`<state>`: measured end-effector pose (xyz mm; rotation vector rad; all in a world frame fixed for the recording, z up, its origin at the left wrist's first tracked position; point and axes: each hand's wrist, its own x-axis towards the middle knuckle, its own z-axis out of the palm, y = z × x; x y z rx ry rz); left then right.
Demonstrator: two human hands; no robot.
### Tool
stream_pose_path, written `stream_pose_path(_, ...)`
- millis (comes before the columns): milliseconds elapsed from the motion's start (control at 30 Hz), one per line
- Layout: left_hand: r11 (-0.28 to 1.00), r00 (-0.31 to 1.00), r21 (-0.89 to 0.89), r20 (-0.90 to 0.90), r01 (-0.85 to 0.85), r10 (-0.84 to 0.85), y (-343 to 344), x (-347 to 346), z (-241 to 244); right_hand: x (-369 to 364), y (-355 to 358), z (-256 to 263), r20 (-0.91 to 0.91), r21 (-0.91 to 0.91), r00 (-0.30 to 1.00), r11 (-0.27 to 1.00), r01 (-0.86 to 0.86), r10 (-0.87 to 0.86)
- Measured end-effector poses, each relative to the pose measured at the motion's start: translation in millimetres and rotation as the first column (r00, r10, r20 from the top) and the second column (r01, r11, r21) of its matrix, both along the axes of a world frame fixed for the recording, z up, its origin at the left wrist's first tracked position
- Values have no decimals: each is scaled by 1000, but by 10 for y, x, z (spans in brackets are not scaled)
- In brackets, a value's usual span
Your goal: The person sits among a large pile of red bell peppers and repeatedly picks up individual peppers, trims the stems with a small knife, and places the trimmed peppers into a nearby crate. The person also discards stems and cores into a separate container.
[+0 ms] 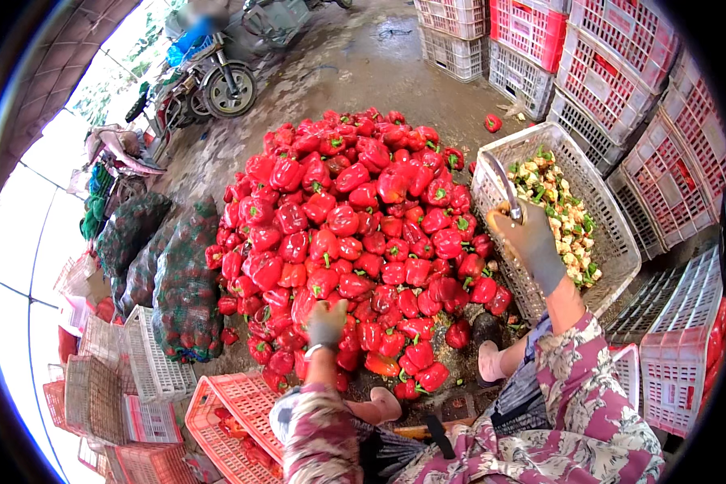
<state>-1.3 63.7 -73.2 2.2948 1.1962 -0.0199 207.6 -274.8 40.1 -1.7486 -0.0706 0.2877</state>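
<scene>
A large heap of red bell peppers (pixel 345 221) lies on the floor before me. My left hand (pixel 328 323), in a grey glove, is at the near side of the heap, against the peppers; whether it grips one cannot be told. My right hand (pixel 523 233), in a grey and orange glove, is closed on a curved metal tool (pixel 501 172), over the near wall of a white plastic crate (pixel 611 212). Pale pepper cores with green stems (pixel 559 212) lie in that crate. A red plastic crate (pixel 202 402) with red pepper pieces stands at my lower left.
Filled mesh sacks (pixel 187 284) lie left of the heap, with plastic crates (pixel 94 399) below them. Stacked crates (pixel 611 78) line the right side. A motorcycle (pixel 230 88) stands at the upper left. One loose pepper (pixel 493 123) lies near the white crate.
</scene>
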Motion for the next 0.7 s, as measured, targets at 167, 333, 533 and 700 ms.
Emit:
stream_pose_path(167,875,863,-52,143,-482,484,-171,528,-1140,-89,136,55,-38,-64,999,998,-29,27)
stream_pose_path(333,699,693,-77,94,-711,715,-246,1043,-1224,-57,174,23,-52,-33,998,999,-20,18)
stream_pose_path(533,514,572,-837,333,-188,750,-365,609,-964,-157,352,86,-183,44,966,983,-177,182)
stream_pose_path(700,842,592,-483,761,241,267,-621,422,-55,-535,521,-164,-43,-17,870,870,-492,491)
